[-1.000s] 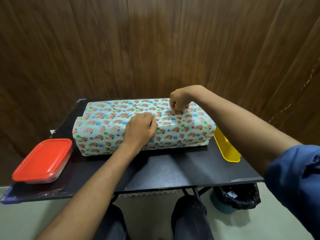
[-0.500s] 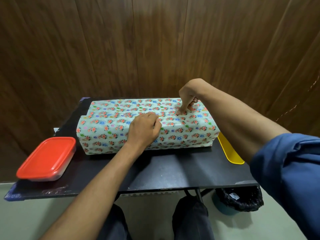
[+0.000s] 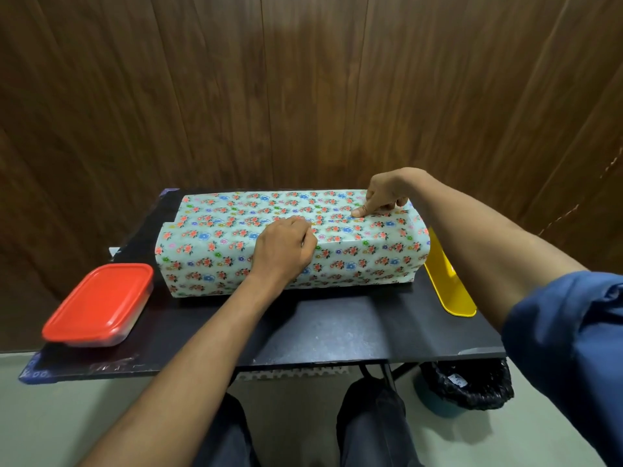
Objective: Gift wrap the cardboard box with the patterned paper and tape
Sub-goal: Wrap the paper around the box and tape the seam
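At the lower left of the frame a red-lidded container [image 3: 97, 305] sits on the black table [image 3: 337, 332]. In the centre lies the long box [image 3: 290, 241], covered in flowered paper [image 3: 215, 264]. The left hand [image 3: 285, 249] rests on its near top edge, fingers curled, pressing down on the paper. Farther right, the right hand [image 3: 387, 197] pushes one fingertip onto the box's top, the other fingers tucked in. A yellow tray [image 3: 448, 291] lies just beside the box's right end, and a black-lined bin [image 3: 472, 385] stands below the table at the lower right.
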